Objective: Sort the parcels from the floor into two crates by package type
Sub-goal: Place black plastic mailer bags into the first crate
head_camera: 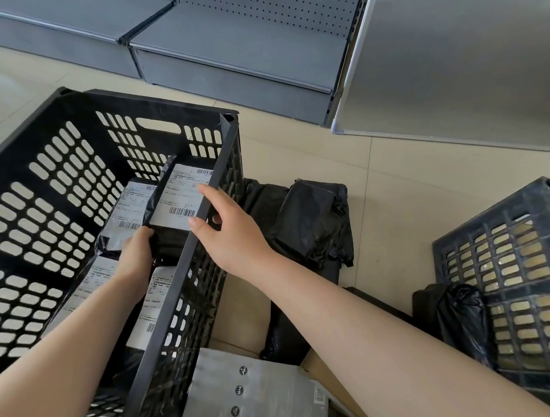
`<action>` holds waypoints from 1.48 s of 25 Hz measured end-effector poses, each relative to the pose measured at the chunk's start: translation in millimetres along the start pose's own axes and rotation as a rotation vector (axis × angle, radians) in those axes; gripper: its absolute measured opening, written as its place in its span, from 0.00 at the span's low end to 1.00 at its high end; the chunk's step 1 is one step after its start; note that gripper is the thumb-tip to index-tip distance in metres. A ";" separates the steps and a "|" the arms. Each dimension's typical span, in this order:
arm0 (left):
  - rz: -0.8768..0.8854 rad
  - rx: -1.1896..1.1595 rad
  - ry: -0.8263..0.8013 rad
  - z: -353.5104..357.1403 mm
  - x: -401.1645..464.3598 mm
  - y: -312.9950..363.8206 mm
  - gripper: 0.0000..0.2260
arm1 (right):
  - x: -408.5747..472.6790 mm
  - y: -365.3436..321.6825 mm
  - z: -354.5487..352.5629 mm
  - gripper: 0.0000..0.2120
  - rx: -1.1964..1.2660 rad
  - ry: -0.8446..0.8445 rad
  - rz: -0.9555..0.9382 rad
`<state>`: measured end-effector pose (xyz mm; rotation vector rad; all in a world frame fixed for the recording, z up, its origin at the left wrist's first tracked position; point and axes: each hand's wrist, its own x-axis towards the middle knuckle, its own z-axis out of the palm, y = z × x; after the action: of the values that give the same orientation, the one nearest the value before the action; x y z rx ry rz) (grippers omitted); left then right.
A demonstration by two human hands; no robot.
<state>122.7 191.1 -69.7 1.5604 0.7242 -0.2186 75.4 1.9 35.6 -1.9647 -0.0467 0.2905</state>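
Parcel going into the big crate!
Left hand (138, 247) grips a black parcel (178, 207) inside the crate (201, 218); right hand (227, 230), fingers relaxed, rests on the rim at 3 o'clock.

Parcels (183, 194) in left crate (58, 162) — second crate (509, 259) right.
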 end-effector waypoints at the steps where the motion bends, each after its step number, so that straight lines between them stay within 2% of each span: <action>1: 0.021 -0.001 -0.013 0.5 -1.7 1.3 0.11 | -0.1 -0.5 0.1 0.27 -0.003 0.000 0.000; 3: 0.085 0.003 -0.043 -0.4 -3.1 -0.5 0.08 | -0.3 -0.6 0.3 0.27 -0.006 0.001 -0.003; 7: 0.213 0.096 -0.016 -8.5 -3.5 -9.1 0.18 | -0.7 1.4 0.8 0.26 -0.027 0.004 -0.026; 9: 0.244 0.152 0.000 -10.6 -3.6 -11.7 0.19 | -0.1 2.0 1.2 0.26 -0.029 0.005 -0.029; 15: 0.231 0.331 0.081 -1.0 -11.6 -2.2 0.12 | 4.8 9.0 -1.4 0.26 -0.027 0.024 -0.040; 20: 0.176 0.340 0.125 1.4 -12.8 0.0 0.23 | 3.0 8.9 -8.2 0.24 0.013 0.009 -0.044; 24: 0.182 0.337 0.138 4.0 -25.7 16.6 0.27 | 2.9 6.6 -16.7 0.21 0.129 0.016 0.017; 27: 0.299 0.324 0.174 10.5 -41.3 41.4 0.23 | 4.6 7.7 -25.1 0.20 0.138 0.064 0.051; 30: 0.488 0.314 0.181 25.3 -66.0 73.9 0.18 | 1.8 11.0 -44.5 0.22 0.187 0.115 0.114; 37: 0.784 0.348 0.105 84.7 -106.9 127.7 0.16 | -4.2 52.7 -94.5 0.24 0.266 0.282 0.342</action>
<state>134.9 82.4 81.8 2.0819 0.1099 0.3392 87.2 -105.1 23.8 -1.7250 0.4909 0.2249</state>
